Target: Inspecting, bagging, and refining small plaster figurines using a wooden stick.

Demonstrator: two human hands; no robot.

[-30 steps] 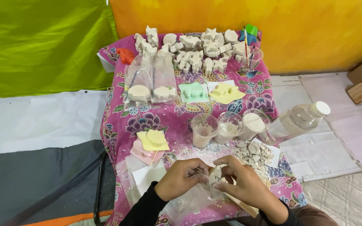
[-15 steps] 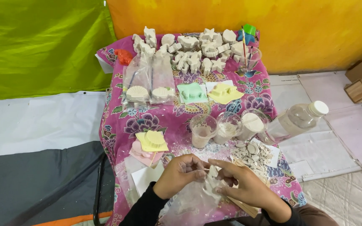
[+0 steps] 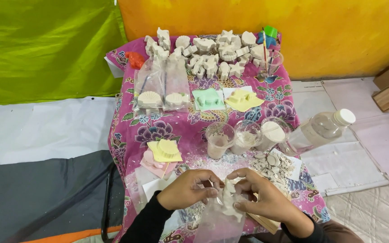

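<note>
Over the near edge of the table, my left hand (image 3: 189,190) and my right hand (image 3: 261,198) hold a small white plaster figure (image 3: 227,198) between them, partly inside a clear plastic bag (image 3: 217,222) that hangs below. Fingers of both hands pinch the figure and the bag's mouth. Just beyond my hands lie a yellow shell-shaped mould (image 3: 165,150) on pink ones, and a sheet with broken plaster pieces (image 3: 273,165).
A pink floral cloth (image 3: 185,126) covers the table. Three plastic cups (image 3: 244,138) stand mid-table; a clear bottle (image 3: 323,128) lies at the right. Bagged shell casts (image 3: 160,96), green and yellow moulds (image 3: 226,100), and several white plaster figures (image 3: 208,56) fill the far half.
My hands have shifted slightly toward me and the plaster figure has gone deeper into the clear bag. Nothing else on the table has moved.
</note>
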